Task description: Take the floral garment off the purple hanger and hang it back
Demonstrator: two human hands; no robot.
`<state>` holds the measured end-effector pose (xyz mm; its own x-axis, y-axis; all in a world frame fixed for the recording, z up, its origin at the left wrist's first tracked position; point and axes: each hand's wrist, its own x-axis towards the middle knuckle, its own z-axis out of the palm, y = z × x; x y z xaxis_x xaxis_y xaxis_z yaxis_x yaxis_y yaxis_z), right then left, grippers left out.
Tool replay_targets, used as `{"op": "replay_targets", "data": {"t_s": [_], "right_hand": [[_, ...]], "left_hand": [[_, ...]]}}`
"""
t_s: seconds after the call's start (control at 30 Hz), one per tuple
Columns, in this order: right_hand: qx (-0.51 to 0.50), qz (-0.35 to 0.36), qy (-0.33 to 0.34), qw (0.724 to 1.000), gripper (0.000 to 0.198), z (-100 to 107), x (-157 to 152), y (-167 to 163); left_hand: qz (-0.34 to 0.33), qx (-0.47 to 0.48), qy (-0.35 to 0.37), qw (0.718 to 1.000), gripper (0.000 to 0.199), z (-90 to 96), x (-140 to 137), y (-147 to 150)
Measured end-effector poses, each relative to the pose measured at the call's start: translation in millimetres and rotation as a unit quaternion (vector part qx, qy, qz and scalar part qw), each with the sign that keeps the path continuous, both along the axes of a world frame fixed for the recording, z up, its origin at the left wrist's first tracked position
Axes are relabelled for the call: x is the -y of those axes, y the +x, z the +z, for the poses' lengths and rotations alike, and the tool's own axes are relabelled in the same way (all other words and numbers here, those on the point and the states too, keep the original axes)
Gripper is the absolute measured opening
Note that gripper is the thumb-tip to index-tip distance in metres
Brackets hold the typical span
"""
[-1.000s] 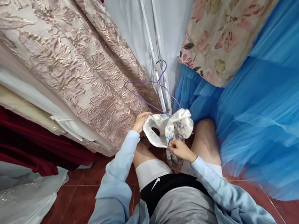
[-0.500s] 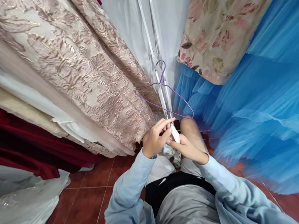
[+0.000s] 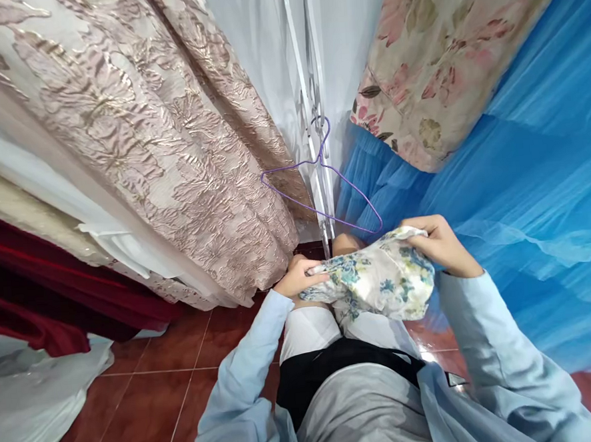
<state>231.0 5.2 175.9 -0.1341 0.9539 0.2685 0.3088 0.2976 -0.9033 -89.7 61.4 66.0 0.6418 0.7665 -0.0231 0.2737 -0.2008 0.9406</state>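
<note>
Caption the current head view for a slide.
Left hand and right hand hold a floral cloth between them, near a bare purple hanger.

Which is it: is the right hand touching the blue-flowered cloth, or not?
Touching. The head view shows the right hand gripping the blue-flowered cloth near its upper edge, between thumb and fingers.

cloth [image 3: 384, 279]: white, blue-yellow floral | hanger [image 3: 320, 157]: purple | tulle [image 3: 516, 234]: blue | brocade [image 3: 186, 161]: pink-gold floral | tiles [image 3: 142, 414]: red-brown

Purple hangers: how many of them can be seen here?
1: the purple hanger hangs by the white poles, just beyond the floral fabric. Others may be hidden from view.
</note>
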Motion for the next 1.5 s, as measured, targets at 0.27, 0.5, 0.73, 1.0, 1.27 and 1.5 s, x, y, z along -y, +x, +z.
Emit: {"op": "replay_targets", "data": {"t_s": [0.27, 0.5, 0.73, 1.0, 1.27, 1.5], "right_hand": [[0.000, -0.079, 0.135, 0.988, 0.027, -3.1, -102.5, -22.7], [-0.051, -0.070, 0.093, 0.992, 0.029, -2.7, -141.1, -48.0], [-0.029, -0.034, 0.069, 0.997, 0.028, 2.9, -141.8, -29.0], [-0.083, -0.032, 0.039, 0.995, 0.033, 9.2, -137.9, -14.7], [-0.010, -0.202, 0.091, 0.975, 0.023, -3.2, -132.7, -11.9], [0.115, -0.272, 0.097, 0.951, 0.053, 26.6, -113.6, -8.5]], "left_hand": [[0.113, -0.054, 0.142, 0.982, 0.036, 25.4, -20.3, -62.1], [0.160, -0.188, 0.291, 0.924, 0.008, 41.6, -70.9, -114.5], [0.336, -0.036, 0.202, 0.919, 0.026, 56.4, -155.0, -117.7], [0.247, 0.107, 0.258, 0.928, 0.030, 124.7, -214.1, -55.2], [0.207, 0.030, 0.284, 0.936, 0.008, 106.1, -188.2, -41.6], [0.260, 0.027, 0.393, 0.882, 0.014, 118.8, -170.1, -38.9]]}}
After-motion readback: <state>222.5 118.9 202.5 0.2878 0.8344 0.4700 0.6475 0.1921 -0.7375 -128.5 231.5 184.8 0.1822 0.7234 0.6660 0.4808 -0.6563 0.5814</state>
